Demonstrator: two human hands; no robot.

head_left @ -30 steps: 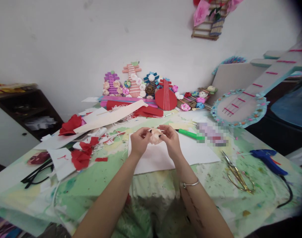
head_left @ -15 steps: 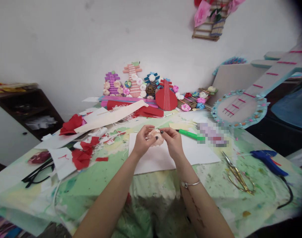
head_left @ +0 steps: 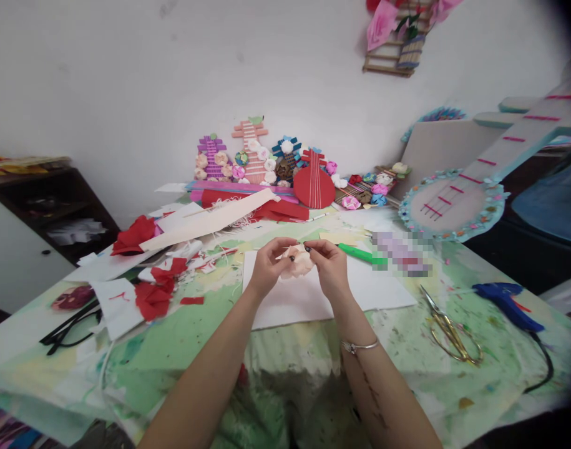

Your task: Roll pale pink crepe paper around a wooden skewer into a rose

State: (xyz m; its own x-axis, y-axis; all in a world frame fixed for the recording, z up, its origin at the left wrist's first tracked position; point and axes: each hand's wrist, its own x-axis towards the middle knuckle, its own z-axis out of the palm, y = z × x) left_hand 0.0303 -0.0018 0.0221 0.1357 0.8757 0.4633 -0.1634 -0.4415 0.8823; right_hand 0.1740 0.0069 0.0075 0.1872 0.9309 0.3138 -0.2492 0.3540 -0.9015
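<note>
A pale peach paper flower (head_left: 298, 264) is held between my hands, above a white sheet (head_left: 289, 305) on the table. My left hand (head_left: 272, 265) pinches its left side, thumb on the petals. At the upper right edge, the thumb and forefinger of my right hand (head_left: 329, 265) are closed on the flower's rim. The fingers partly cover it. Just beyond my right hand lies a green-handled tool (head_left: 362, 254), partly pixelated at its right end.
Gold-handled scissors (head_left: 453, 337) and a blue glue gun (head_left: 507, 305) lie at right. Red paper scraps (head_left: 154, 299) and black-framed glasses (head_left: 72, 327) are at left. Small decorated paper instruments (head_left: 314, 181) stand along the wall; a large pale-blue one (head_left: 453, 206) leans at right.
My right fingers have shifted slightly right and down along the flower's edge. The flower has turned a little, showing more of its petals. Everything else stays put.
</note>
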